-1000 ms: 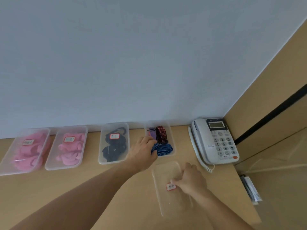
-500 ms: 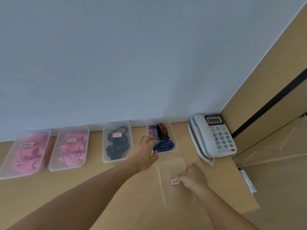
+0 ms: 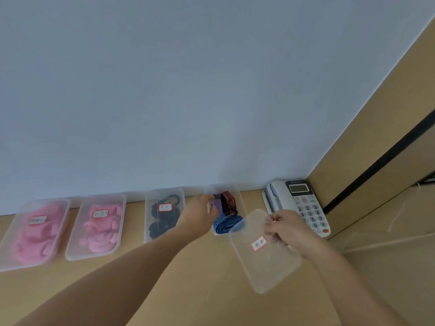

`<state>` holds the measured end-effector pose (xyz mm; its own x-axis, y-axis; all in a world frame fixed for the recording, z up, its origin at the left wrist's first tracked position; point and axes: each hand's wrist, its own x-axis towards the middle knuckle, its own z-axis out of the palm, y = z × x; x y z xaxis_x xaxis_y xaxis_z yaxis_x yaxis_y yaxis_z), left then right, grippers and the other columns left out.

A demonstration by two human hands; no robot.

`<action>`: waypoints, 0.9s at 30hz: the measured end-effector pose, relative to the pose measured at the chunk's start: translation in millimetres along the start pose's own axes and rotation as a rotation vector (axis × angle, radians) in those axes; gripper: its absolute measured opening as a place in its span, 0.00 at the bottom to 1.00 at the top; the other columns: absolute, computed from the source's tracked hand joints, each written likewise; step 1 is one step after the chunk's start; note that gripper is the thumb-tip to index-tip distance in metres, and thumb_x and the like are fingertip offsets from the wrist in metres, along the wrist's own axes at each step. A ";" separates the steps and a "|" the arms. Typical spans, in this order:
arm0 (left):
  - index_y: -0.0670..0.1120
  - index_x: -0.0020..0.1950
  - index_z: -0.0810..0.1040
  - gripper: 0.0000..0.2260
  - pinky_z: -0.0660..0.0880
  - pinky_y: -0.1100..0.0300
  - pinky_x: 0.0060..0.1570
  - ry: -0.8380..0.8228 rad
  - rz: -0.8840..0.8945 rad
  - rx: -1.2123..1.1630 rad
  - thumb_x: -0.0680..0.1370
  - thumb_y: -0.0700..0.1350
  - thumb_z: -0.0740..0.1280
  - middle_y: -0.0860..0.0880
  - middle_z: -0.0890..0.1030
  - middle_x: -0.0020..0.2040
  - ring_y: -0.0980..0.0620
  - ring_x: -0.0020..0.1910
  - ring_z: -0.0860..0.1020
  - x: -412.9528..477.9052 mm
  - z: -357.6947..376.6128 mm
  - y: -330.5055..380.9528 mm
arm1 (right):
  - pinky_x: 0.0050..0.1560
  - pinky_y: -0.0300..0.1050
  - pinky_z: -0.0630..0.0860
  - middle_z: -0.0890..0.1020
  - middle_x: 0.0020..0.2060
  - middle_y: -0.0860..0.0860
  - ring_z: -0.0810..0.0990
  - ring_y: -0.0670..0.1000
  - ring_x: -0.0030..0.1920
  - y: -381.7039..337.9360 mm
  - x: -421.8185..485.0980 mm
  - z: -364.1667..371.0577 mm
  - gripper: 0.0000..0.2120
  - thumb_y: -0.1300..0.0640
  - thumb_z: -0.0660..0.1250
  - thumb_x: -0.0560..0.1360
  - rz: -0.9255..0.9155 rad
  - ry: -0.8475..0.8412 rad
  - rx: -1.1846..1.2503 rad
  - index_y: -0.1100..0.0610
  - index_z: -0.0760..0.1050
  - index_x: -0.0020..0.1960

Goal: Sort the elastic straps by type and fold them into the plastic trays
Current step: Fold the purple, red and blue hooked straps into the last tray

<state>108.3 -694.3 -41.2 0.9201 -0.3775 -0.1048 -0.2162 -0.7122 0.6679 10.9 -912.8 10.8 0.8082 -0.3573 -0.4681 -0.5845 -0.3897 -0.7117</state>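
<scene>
A person's right hand (image 3: 287,228) pinching a clear rectangular plastic lid (image 3: 266,262) with a red-bordered label, tilted above the wooden worktop's (image 3: 200,278) right end, left hand (image 3: 199,214) at a purple elastic strap (image 3: 218,205) in the clear plastic tray (image 3: 243,203) on the back edge, fingers seemingly curled, grip too blurred to tell.

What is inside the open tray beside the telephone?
A coiled blue striped strap in front, a red-and-black striped strap and a purple strap behind. The left hand covers the left side of the tray, and the clear labelled lid hides its front corner.
</scene>
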 end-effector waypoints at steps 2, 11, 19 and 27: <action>0.44 0.68 0.73 0.16 0.73 0.53 0.59 0.013 -0.104 -0.099 0.82 0.46 0.59 0.45 0.76 0.63 0.47 0.60 0.76 9.2 -2.1 0.9 | 0.29 0.43 0.68 0.83 0.36 0.59 0.77 0.50 0.29 -20.6 14.3 -0.1 0.03 0.67 0.68 0.73 -0.081 0.082 0.114 0.60 0.79 0.44; 0.41 0.49 0.74 0.10 0.71 0.51 0.43 0.057 -0.335 -0.200 0.82 0.44 0.56 0.43 0.79 0.45 0.46 0.42 0.75 42.8 -0.8 -4.1 | 0.31 0.42 0.72 0.80 0.34 0.54 0.74 0.49 0.25 -40.1 116.1 57.3 0.02 0.64 0.67 0.76 -0.120 0.005 0.279 0.59 0.75 0.47; 0.43 0.59 0.73 0.14 0.76 0.48 0.55 -0.007 -0.468 -0.105 0.83 0.50 0.54 0.44 0.79 0.54 0.45 0.51 0.78 49.7 37.9 -0.7 | 0.41 0.45 0.76 0.81 0.42 0.48 0.81 0.51 0.43 -20.4 142.5 65.2 0.10 0.54 0.73 0.73 -0.196 0.062 -0.019 0.55 0.74 0.50; 0.40 0.62 0.71 0.14 0.74 0.51 0.54 -0.039 -0.503 -0.028 0.85 0.47 0.52 0.42 0.78 0.57 0.44 0.54 0.78 50.9 42.9 2.4 | 0.49 0.49 0.78 0.81 0.45 0.48 0.80 0.50 0.45 -2.2 143.3 67.9 0.12 0.47 0.72 0.73 -0.123 0.027 -0.069 0.53 0.75 0.50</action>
<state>140.5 -740.6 -76.5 0.8948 -0.0141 -0.4463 0.2604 -0.7954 0.5473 132.9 -905.5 -90.3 0.8722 -0.3257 -0.3650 -0.4858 -0.4891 -0.7244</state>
